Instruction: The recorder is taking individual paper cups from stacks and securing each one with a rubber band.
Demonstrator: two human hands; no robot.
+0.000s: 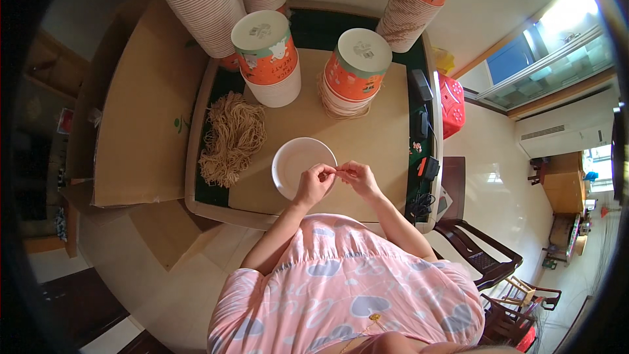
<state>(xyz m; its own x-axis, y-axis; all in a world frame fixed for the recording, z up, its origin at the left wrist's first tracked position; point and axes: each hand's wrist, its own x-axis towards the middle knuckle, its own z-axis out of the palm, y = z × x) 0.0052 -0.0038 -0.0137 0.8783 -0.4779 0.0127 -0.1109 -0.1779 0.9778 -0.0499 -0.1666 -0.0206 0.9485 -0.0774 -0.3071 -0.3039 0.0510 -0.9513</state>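
A white round tub [296, 155] stands on the brown board with its mouth facing up. At its right rim my left hand [317, 182] is closed in a pinch, the wrist passing over the tub's near side. Fingertip to fingertip with it, my right hand [359, 177] pinches too, just outside the rim. What the fingers hold is too small to make out; I cannot tell whether they touch the rim. Left of the tub lies a loose bundle of beige cords [230, 137]. Beyond it stand an upside-down stack of orange-printed paper tubs [267, 59] and a second such stack [357, 69].
Taller tub stacks [206, 10] rise at the back left, another stack [418, 6] at the back right. A large cardboard box [147, 105] borders the table's left side. Black adapters and cables [424, 206] line the right edge, near a red stool [451, 105] and dark chair [478, 249].
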